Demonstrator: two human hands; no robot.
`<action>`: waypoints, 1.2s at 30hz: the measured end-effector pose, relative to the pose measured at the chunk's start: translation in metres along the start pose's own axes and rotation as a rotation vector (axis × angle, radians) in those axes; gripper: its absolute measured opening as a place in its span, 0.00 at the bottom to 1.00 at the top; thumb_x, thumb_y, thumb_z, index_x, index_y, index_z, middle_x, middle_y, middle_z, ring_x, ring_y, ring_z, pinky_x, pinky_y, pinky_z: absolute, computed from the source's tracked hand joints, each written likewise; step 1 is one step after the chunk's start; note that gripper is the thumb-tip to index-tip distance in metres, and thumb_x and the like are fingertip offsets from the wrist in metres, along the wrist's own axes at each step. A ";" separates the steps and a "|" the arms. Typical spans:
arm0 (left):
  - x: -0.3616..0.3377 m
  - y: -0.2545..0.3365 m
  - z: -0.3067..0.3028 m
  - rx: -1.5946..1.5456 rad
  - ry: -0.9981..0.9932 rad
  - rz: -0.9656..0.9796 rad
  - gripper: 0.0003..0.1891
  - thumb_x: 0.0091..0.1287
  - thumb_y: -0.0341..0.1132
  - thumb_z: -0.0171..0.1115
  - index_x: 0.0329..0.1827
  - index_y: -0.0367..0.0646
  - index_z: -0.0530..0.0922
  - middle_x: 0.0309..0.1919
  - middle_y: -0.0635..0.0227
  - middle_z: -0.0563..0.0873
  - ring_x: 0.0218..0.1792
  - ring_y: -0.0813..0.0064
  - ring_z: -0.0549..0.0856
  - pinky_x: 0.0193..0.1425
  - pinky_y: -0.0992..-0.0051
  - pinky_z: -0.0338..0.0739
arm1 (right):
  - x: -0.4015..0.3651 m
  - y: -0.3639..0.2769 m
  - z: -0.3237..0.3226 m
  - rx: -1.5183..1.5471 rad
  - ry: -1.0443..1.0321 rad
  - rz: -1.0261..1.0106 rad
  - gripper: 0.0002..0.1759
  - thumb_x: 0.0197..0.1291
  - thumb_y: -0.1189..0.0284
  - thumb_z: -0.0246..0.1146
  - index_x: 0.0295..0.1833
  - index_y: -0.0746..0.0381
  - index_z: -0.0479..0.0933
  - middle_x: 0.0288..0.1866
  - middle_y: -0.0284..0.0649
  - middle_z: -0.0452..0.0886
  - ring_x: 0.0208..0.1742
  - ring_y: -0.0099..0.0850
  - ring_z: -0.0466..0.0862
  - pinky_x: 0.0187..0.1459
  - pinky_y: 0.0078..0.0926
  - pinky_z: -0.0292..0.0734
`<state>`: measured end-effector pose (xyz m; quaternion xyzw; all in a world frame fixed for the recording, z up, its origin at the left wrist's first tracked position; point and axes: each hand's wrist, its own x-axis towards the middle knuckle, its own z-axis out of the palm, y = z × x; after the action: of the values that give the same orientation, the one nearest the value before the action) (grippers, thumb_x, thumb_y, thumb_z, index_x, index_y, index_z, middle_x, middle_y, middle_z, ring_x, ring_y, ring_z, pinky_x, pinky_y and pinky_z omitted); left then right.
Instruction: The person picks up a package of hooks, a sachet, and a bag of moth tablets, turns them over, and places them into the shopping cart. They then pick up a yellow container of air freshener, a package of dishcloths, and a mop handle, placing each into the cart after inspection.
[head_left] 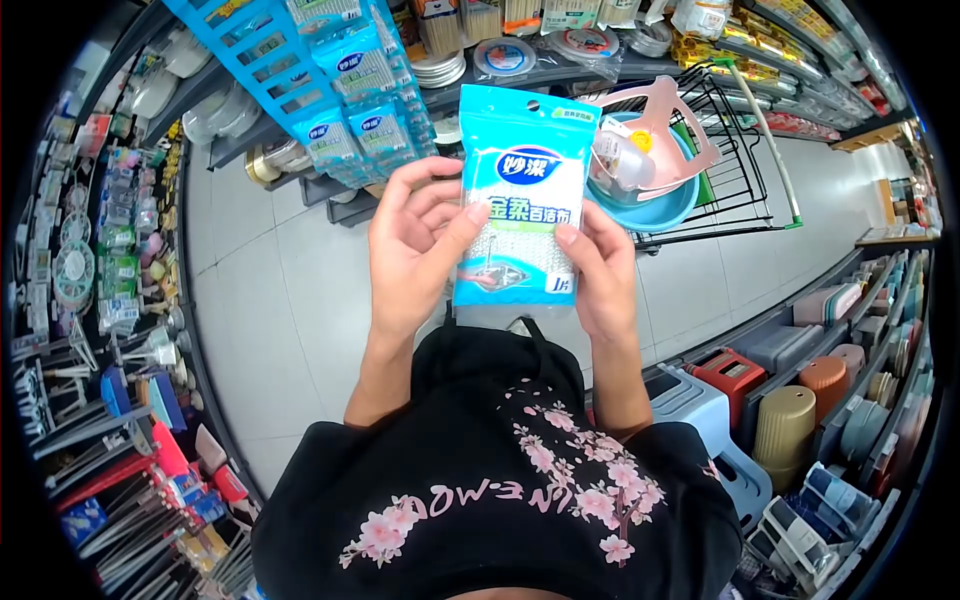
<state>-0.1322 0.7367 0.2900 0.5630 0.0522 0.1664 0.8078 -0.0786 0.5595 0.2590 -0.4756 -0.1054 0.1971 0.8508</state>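
Note:
In front of my chest I hold up a blue-and-white packet of scouring cloth (524, 260), its printed front facing me and a hang hole at its top. My left hand (420, 235) grips the left edge, thumb on the front and fingers behind. On the opposite edge, my right hand (603, 262) pinches it the same way, with most fingers hidden behind. Similar packets (350, 65) hang on a blue display rack (265, 60) just beyond my left hand.
A shopping cart (740, 150) stands ahead to the right, carrying a blue basin (650, 212), a pink plastic item (670, 125) and a clear bottle (622, 160). Shelves line both sides; a light-blue stool (690, 400) and a gold bin (785, 430) sit at the right. Tiled floor (265, 300) lies between.

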 end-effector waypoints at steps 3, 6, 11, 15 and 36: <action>-0.017 -0.002 0.020 0.016 0.039 0.005 0.20 0.73 0.28 0.64 0.64 0.31 0.70 0.49 0.59 0.85 0.51 0.74 0.85 0.54 0.76 0.79 | -0.010 -0.008 -0.017 0.021 -0.006 0.007 0.19 0.69 0.77 0.64 0.62 0.74 0.75 0.54 0.45 0.85 0.52 0.24 0.84 0.54 0.22 0.78; -0.034 -0.013 0.031 0.261 0.085 0.138 0.19 0.78 0.33 0.57 0.66 0.32 0.72 0.55 0.56 0.83 0.57 0.69 0.82 0.60 0.70 0.78 | -0.022 -0.019 -0.026 -0.048 0.002 -0.034 0.20 0.70 0.76 0.63 0.62 0.75 0.74 0.53 0.44 0.85 0.51 0.24 0.84 0.54 0.22 0.78; -0.050 -0.020 0.049 0.812 0.006 0.311 0.26 0.81 0.45 0.52 0.71 0.32 0.69 0.57 0.57 0.81 0.61 0.67 0.79 0.70 0.66 0.69 | -0.042 -0.028 -0.022 -0.295 0.044 -0.159 0.21 0.74 0.68 0.60 0.63 0.74 0.74 0.51 0.43 0.85 0.52 0.26 0.84 0.53 0.23 0.78; -0.060 -0.041 0.043 0.181 -0.070 0.060 0.33 0.79 0.54 0.51 0.73 0.33 0.65 0.63 0.57 0.78 0.63 0.61 0.79 0.68 0.66 0.72 | -0.053 -0.028 -0.015 -0.441 -0.139 -0.391 0.25 0.80 0.59 0.50 0.61 0.72 0.77 0.51 0.45 0.85 0.50 0.31 0.83 0.51 0.27 0.77; -0.028 -0.043 0.024 -0.301 -0.123 -0.019 0.33 0.68 0.48 0.67 0.69 0.35 0.69 0.67 0.56 0.76 0.66 0.59 0.77 0.71 0.61 0.70 | -0.041 -0.023 0.000 -0.621 0.055 -0.494 0.26 0.66 0.70 0.68 0.66 0.67 0.74 0.62 0.47 0.80 0.62 0.37 0.79 0.61 0.35 0.74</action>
<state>-0.1427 0.6934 0.2560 0.4443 -0.0177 0.1297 0.8863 -0.1097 0.5306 0.2787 -0.6757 -0.2483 -0.0677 0.6908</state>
